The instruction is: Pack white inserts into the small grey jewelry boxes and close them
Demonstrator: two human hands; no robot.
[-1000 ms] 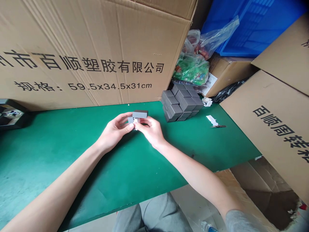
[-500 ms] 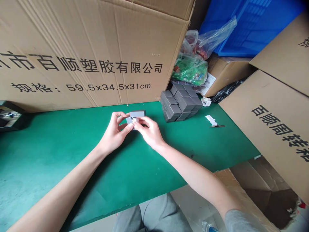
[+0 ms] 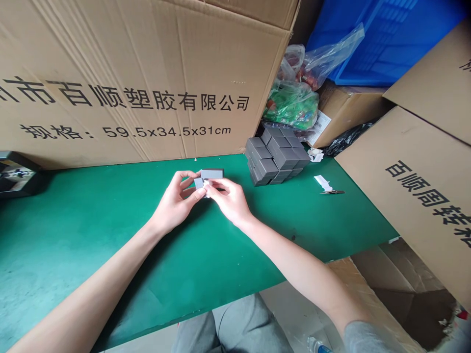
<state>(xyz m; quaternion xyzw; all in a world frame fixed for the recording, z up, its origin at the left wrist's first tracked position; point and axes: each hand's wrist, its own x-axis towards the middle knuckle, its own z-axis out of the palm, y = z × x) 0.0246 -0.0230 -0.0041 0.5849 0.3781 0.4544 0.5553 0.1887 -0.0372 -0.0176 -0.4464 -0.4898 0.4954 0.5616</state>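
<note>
Over the middle of the green table, a small grey box [image 3: 212, 174] is held up between both hands. My left hand [image 3: 175, 202] is closed around its left side, with the thumb at the lower edge. My right hand [image 3: 230, 200] pinches at a small white piece [image 3: 207, 183] at the front of the box, its fingers lying against the box's right side. Fingers hide much of the box and the white piece, so I cannot tell what the white piece is. To the right of my hands stands a stack of similar dark grey boxes [image 3: 275, 156].
A large cardboard carton [image 3: 147, 59] walls off the table's back, another carton [image 3: 415, 186] the right. White scraps [image 3: 324, 183] lie by a thin metal piece [image 3: 333, 192]. Plastic bags [image 3: 292, 103] and a blue crate [image 3: 368, 49] are behind. An open black box [image 3: 18, 176] sits far left.
Almost nothing differs. The whole scene sits slightly further right in view, while both hands keep nearly the same hold on the small box and the white piece.
</note>
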